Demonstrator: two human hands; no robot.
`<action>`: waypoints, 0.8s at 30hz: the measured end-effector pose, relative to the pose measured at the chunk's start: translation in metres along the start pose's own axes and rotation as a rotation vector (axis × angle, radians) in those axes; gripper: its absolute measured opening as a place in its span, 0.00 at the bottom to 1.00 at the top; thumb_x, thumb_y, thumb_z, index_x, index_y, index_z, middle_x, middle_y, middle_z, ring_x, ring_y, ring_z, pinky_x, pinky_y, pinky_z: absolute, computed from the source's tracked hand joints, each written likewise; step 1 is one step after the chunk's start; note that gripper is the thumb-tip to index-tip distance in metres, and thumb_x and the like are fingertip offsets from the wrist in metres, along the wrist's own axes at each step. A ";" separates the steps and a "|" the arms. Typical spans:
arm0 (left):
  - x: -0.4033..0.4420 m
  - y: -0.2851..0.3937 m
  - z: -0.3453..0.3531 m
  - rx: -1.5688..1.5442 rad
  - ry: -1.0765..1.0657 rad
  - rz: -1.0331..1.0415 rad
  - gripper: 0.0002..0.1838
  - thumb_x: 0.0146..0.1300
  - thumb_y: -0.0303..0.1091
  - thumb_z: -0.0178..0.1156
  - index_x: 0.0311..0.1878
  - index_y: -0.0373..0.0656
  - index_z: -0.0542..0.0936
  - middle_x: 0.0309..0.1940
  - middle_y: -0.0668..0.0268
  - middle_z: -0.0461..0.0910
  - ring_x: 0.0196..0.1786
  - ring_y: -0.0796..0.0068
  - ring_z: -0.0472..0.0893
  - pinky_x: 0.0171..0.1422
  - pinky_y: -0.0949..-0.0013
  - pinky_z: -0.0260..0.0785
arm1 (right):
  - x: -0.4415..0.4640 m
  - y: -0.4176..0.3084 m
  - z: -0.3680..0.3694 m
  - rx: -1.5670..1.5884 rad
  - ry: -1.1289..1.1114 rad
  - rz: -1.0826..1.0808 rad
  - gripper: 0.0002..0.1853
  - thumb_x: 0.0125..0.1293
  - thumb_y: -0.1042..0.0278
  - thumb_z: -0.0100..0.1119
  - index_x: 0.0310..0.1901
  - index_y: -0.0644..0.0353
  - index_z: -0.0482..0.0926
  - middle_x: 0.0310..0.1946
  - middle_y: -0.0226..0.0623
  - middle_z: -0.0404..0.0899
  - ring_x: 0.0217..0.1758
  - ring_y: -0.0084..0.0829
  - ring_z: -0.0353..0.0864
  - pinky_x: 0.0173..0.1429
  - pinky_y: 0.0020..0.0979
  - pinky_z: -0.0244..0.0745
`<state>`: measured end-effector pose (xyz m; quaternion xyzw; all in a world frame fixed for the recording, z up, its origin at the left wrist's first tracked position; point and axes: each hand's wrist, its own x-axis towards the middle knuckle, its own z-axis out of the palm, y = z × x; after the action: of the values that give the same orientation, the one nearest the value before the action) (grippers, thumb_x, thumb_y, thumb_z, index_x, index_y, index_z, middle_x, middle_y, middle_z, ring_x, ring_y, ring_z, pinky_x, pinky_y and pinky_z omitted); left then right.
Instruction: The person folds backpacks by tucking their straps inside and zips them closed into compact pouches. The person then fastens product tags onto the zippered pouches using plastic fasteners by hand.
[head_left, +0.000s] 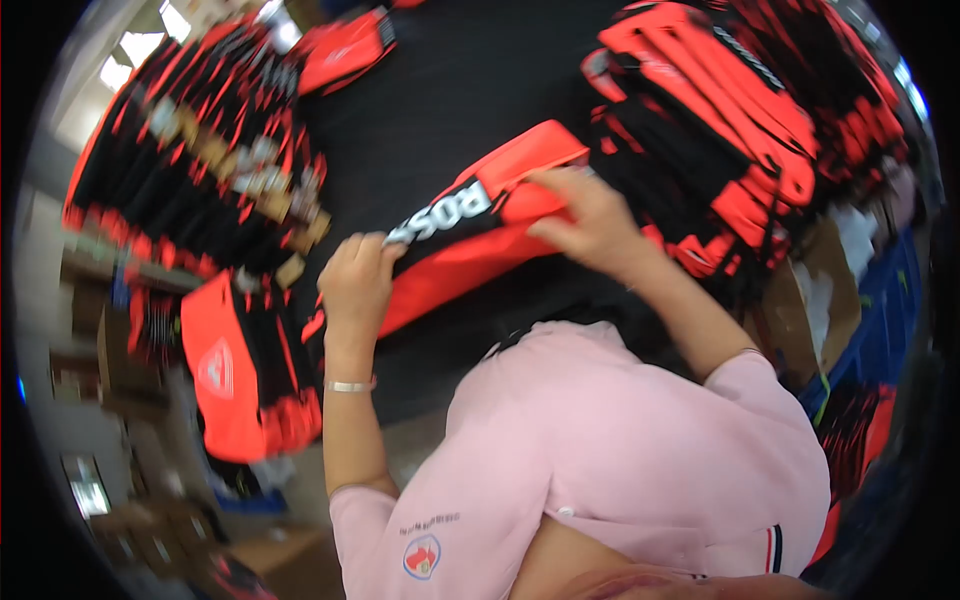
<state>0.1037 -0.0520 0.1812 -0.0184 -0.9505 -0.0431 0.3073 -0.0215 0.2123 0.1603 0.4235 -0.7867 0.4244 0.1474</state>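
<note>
A long red and black bag (450, 272) with white letters on its black band lies slantwise across the black table, in front of my body. My left hand (357, 283) is closed over its left end, thumb on the lettered band. Toward the other end, my right hand (592, 222) pinches the red fabric between thumb and fingers. The part of the bag under both palms is hidden, and the letters are partly covered by my left hand.
Stacked red and black bags (200, 160) with tags stand at the left; another pile (720, 120) is at the right. A red bag (345, 50) lies at the far edge of the black table (470, 60). A cardboard box (815, 300) stands lower right.
</note>
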 end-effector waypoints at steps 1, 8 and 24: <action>0.004 0.000 0.003 -0.032 -0.004 0.041 0.07 0.56 0.33 0.61 0.29 0.42 0.75 0.23 0.62 0.73 0.27 0.61 0.74 0.30 0.61 0.67 | 0.001 -0.002 0.006 -0.174 0.024 -0.089 0.31 0.46 0.54 0.69 0.53 0.57 0.76 0.40 0.45 0.78 0.43 0.40 0.78 0.47 0.36 0.72; 0.011 0.015 0.005 -0.198 -0.175 0.118 0.14 0.51 0.33 0.66 0.40 0.40 0.76 0.25 0.58 0.71 0.29 0.55 0.74 0.29 0.58 0.65 | 0.008 -0.006 0.041 -0.188 -0.076 -0.038 0.23 0.47 0.53 0.66 0.47 0.50 0.80 0.25 0.33 0.76 0.31 0.34 0.77 0.37 0.36 0.63; 0.041 0.024 -0.023 -0.079 0.271 -0.007 0.10 0.56 0.32 0.63 0.34 0.37 0.73 0.26 0.55 0.73 0.27 0.53 0.74 0.30 0.60 0.65 | 0.130 -0.064 0.059 0.112 0.489 -0.499 0.06 0.52 0.66 0.61 0.21 0.53 0.77 0.16 0.34 0.68 0.25 0.37 0.68 0.34 0.37 0.60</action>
<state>0.0849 -0.0297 0.2257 -0.0209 -0.8978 -0.0836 0.4319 -0.0412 0.0772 0.2360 0.4960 -0.5757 0.5068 0.4070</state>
